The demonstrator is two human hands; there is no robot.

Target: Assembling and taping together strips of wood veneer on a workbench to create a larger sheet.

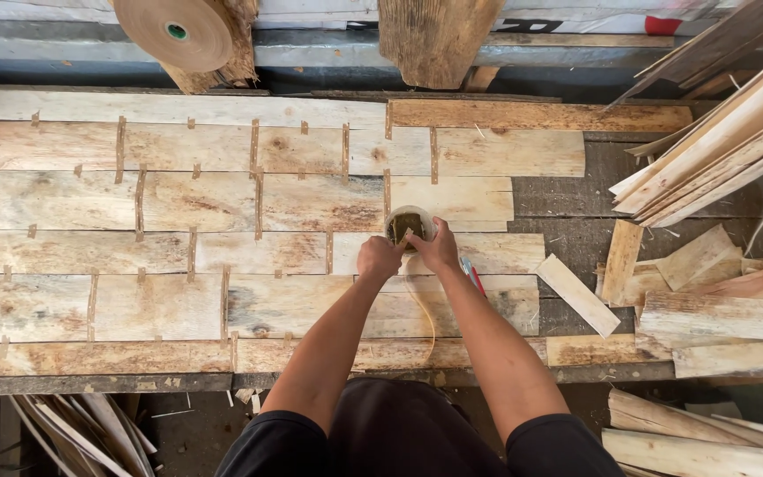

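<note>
Head cam has my left hand and right hand pinched on a tape strip at the little cup mid-surface, looks like wetting it, so next I'd need it laid straight over a veneer seam.

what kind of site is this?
Likely a wood veneer workshop: veneer sheets patched with tape strips cover the bench, offcuts pile at right, a tape roll hangs above. Both hands meet at a small cup.
</note>
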